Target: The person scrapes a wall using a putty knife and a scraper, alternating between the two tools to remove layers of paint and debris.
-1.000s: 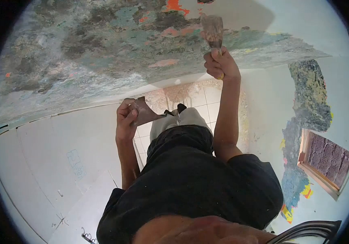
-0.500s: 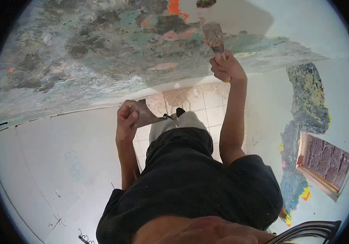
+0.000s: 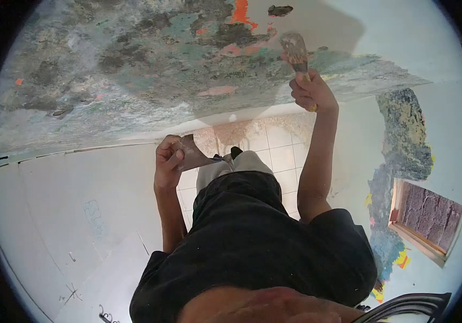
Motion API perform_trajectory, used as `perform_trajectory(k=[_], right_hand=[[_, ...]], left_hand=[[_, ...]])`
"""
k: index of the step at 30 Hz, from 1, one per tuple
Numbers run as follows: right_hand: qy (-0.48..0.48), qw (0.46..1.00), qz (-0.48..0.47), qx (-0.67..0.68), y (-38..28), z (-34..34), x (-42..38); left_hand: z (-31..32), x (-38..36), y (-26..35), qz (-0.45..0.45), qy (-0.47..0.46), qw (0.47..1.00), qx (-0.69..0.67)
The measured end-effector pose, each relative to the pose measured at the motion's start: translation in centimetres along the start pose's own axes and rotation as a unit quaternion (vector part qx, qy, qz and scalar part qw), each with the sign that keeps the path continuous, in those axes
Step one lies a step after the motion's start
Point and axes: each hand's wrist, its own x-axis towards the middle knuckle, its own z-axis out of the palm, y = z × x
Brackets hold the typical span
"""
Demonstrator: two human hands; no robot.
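My right hand (image 3: 318, 94) is raised before the wall and closed around the yellowish handle of a scraper (image 3: 295, 48). Its worn, broad blade points up and lies at or close to the wall; contact cannot be made out. Lower on the left, my left hand (image 3: 167, 161) pinches a brown, curled sheet that looks like sandpaper (image 3: 192, 154) between thumb and fingers, in front of my body. The wall (image 3: 134, 64) is patchy grey, green and white, with pink and orange spots where paint has come off.
A dark hole (image 3: 280, 11) sits in the upper wall. To the right, a wooden-framed opening (image 3: 430, 220) shows rough masonry beside another stripped patch (image 3: 403, 132). Pale tiles (image 3: 282, 159) cover the floor, with dusty debris (image 3: 231, 132) along the wall's foot. A white surface (image 3: 118, 215) stands left.
My right hand and the scraper have shifted right and slightly down in view, the blade now turned differently. My left hand stays nearly in place with its sheet. The whole view has shifted slightly.
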Motion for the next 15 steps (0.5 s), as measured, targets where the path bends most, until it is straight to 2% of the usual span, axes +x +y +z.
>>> perform_trajectory(k=[4,10,15], right_hand=[[-0.026,0.999,-0.008,-0.042,-0.6,0.2,0.4],[0.047,0.999,0.019,-0.009,-1.2,1.0,-1.1],[-0.003,0.999,0.01,-0.032,-1.2,0.3,-1.8]], left_hand=[[1.1,-0.2,0.3,-0.012,0.005,1.0,0.006],[-1.1,-0.5,-0.2,-0.019,-0.025,0.999,-0.008],[0.6,-0.1,0.1,-0.015,-0.034,0.999,-0.003]])
